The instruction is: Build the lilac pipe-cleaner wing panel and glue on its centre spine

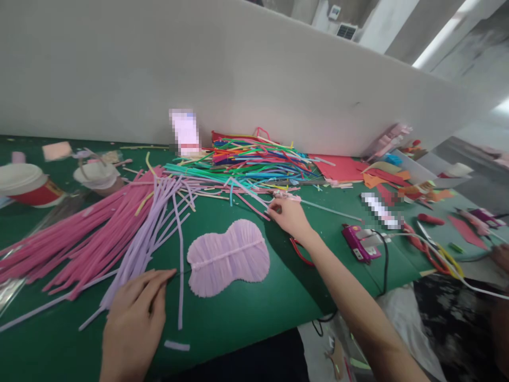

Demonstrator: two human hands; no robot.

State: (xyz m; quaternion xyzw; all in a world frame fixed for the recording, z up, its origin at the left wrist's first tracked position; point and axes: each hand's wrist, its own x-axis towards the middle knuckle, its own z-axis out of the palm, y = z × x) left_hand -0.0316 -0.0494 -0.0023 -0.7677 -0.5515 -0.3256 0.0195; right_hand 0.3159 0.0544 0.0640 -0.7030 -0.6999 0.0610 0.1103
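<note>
A lilac piece made of trimmed pipe cleaners (pixel 228 257), waisted in the middle with a ridge along its length, lies flat on the green table (pixel 246 329). At its left end a thin dark wire sticks out, and my left hand (pixel 137 313) pinches that wire. Beyond the piece, my right hand (pixel 292 216) has thumb and forefinger closed at the end of a lilac pipe cleaner (pixel 248 191). A loose lilac pipe cleaner (pixel 181 276) lies between my left hand and the piece. Close to my left hand is a short lilac offcut (pixel 177 346).
Bundles of pink (pixel 99 228) and lilac pipe cleaners (pixel 147 233) spread at left, near lidded cups (pixel 24 183). A multicoloured heap (pixel 254 159) lies at the back. Red-handled scissors (pixel 300 252) lie partly under my right forearm; a purple power adapter (pixel 360 244) is to its right.
</note>
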